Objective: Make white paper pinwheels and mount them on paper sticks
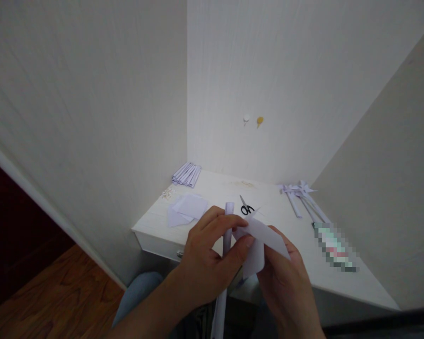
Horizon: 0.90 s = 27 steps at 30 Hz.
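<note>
White walls meet in a corner behind a small white desk, with wood floor showing at the lower left. Nearest the camera, the left hand grips a long, narrow folded paper strip that stands nearly upright, running from below the desk edge up past the fingertips; the fingers curl over it from the left and the thumb presses in from below, pinching both the strip and the edge of a flat paper sheet. The right hand holds that sheet from underneath on the right side, fingers closed against its underside, though most of them are hidden by the paper. Both pieces are held in the air just above the near edge of the desk. Beyond the hands, black-handled scissors lie on the desktop, and a few loose folded sheets rest to the left. Small white bits sit near the left edge. Farther back, a bundle of folded strips lies against the wall, and on the right several finished paper bows on long stems are laid out, next to a blurred-out object. Two small hooks are fixed on the back wall.
</note>
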Each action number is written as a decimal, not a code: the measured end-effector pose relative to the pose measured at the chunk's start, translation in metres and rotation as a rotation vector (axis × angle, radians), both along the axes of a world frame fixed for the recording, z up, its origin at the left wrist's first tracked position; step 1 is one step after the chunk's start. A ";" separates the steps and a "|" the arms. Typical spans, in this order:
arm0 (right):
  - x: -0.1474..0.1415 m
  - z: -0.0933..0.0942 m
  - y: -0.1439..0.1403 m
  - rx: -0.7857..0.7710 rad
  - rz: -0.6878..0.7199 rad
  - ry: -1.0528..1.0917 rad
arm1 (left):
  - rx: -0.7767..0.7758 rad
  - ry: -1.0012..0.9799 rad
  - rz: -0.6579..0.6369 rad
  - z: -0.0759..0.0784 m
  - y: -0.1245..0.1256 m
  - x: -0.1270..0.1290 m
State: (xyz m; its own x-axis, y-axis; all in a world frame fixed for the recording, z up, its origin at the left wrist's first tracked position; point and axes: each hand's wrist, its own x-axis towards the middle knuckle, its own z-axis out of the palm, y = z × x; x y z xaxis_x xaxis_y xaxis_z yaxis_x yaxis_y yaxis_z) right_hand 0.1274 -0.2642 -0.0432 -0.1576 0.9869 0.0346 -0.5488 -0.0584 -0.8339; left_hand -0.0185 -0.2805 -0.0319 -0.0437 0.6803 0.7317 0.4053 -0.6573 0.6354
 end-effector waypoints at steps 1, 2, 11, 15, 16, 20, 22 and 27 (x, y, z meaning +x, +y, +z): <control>0.000 -0.001 0.000 0.006 0.004 0.001 | -0.005 0.002 -0.007 0.000 0.000 0.000; 0.001 -0.001 0.000 0.011 0.013 0.004 | -0.010 0.005 -0.016 0.001 0.000 -0.001; 0.002 -0.002 0.003 0.048 0.090 0.042 | -0.206 -0.126 -0.152 0.001 0.000 -0.005; 0.006 -0.003 0.009 0.090 0.044 -0.048 | -0.322 -0.074 -0.167 0.000 0.006 -0.012; 0.007 -0.002 0.010 0.106 0.031 -0.081 | -0.346 -0.037 -0.173 0.001 0.008 -0.014; 0.009 0.001 0.013 0.137 0.044 -0.221 | -0.416 0.085 -0.234 0.002 0.011 -0.023; 0.009 0.002 0.013 0.139 0.063 -0.276 | -0.419 0.132 -0.259 0.004 0.010 -0.025; 0.016 -0.003 0.015 0.175 0.085 -0.440 | -0.402 0.181 -0.289 0.001 0.009 -0.029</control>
